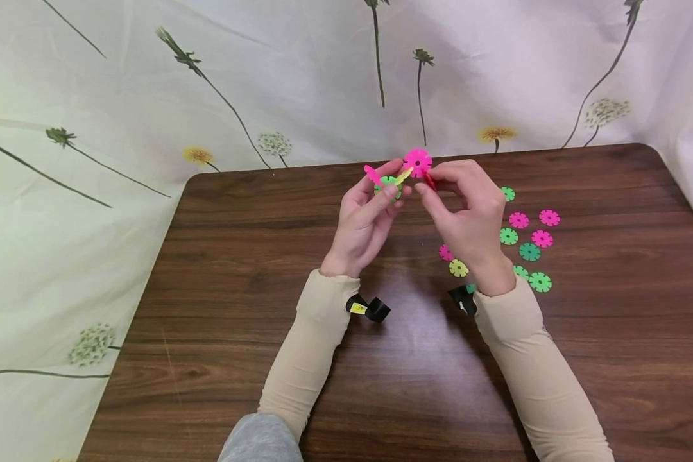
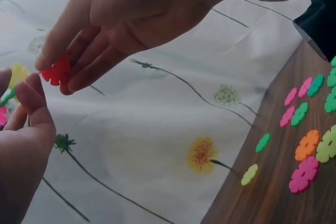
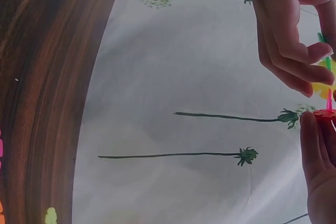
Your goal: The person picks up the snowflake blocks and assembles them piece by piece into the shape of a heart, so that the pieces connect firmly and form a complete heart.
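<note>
Above the far part of the table, my left hand (image 1: 360,221) holds a small cluster of notched plastic discs. A green disc (image 1: 384,188) sits under the thumb, with a yellow disc (image 1: 404,176) and a pink disc (image 1: 372,174) slanting up from it. Another pink disc (image 1: 418,160) faces the camera at the cluster's upper right. Close by on the right, my right hand (image 1: 470,205) pinches a red disc (image 1: 430,181) between thumb and fingers. In the right wrist view the red disc (image 3: 326,114) lies flat against a pink disc's edge.
Loose notched discs lie to the right on the dark wooden table (image 1: 237,256), among them a pink disc (image 1: 549,217), a yellow disc (image 1: 459,268) and a teal disc (image 1: 529,251). Behind the table's far edge hangs a white flower-printed cloth (image 1: 323,77). Black wrist mounts (image 1: 377,310) hang below both wrists.
</note>
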